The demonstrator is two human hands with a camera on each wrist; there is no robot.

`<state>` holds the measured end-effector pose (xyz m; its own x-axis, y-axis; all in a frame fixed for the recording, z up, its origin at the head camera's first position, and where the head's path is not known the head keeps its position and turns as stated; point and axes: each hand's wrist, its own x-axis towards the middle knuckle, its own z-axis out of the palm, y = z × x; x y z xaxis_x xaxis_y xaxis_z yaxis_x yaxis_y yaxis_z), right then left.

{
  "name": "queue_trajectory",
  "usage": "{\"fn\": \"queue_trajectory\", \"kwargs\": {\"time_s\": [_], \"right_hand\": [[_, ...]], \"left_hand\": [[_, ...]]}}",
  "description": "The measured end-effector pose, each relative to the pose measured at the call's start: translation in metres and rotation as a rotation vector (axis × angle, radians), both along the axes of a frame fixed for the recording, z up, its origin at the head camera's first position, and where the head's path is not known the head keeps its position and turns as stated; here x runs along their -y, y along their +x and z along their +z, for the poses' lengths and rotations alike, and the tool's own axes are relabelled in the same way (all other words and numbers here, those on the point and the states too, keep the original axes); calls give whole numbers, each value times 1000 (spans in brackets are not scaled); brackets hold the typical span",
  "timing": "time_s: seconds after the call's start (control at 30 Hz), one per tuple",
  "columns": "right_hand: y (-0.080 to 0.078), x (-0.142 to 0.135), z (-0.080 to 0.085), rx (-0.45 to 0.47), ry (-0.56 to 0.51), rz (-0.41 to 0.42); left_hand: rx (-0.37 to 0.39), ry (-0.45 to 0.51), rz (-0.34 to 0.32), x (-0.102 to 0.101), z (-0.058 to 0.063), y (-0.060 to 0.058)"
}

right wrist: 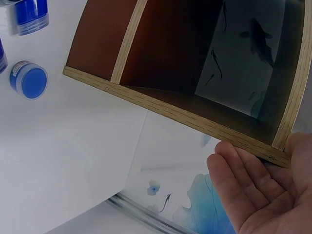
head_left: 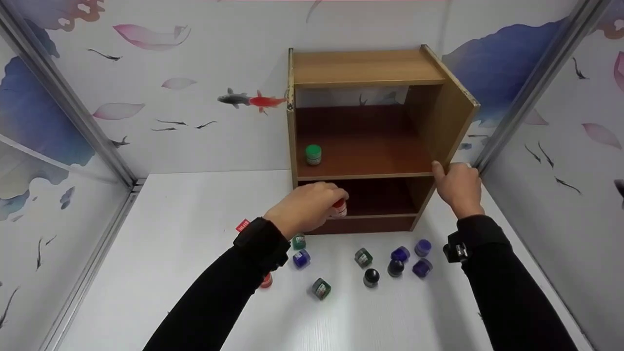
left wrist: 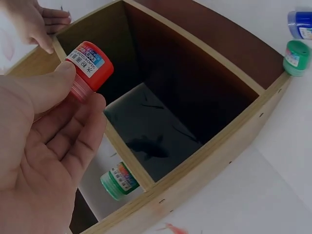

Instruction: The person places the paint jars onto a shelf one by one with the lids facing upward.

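A red gouache paint jar (head_left: pixel 340 209) is pinched between the thumb and fingers of my left hand (head_left: pixel 306 205), in front of the lower compartment of a small wooden shelf (head_left: pixel 368 66). In the left wrist view the red jar (left wrist: pixel 92 66) shows its printed label. My right hand (head_left: pixel 459 189) grips the front edge of the shelf's right side panel, thumb on the inner side and fingers outside, as the right wrist view shows. On the middle board, at its left end, stands a green paint jar (head_left: pixel 313 155).
Several green, blue, purple and black jars lie or stand on the white table (head_left: pixel 195 273) before the shelf, among them a dark green jar (head_left: pixel 321 289) and a black-topped jar (head_left: pixel 371 278). Another red jar (head_left: pixel 266 280) is partly hidden by the left sleeve. Printed panels enclose the table.
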<state>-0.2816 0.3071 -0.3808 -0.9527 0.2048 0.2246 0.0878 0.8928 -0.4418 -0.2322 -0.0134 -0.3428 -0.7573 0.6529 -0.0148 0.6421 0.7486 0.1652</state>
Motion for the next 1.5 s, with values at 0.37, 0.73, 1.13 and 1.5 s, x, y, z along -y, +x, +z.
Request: {"fn": "queue_trajectory", "kwargs": {"time_s": [0.37,0.73,1.13,1.5], "right_hand": [[-1,-4,5,4,-10,-22],[-1,-3,4,-12,-17,-38],[-1,1,0,-23,-14,-31],[0,2,-1,-15,-10,-26]], "left_hand": [[-75,16,4,-12,21,-19],[-90,15,59,-19,45,-40],[-197,-19,97,-22,48,-69],[-214,-19,133,-20,36,-85]]}}
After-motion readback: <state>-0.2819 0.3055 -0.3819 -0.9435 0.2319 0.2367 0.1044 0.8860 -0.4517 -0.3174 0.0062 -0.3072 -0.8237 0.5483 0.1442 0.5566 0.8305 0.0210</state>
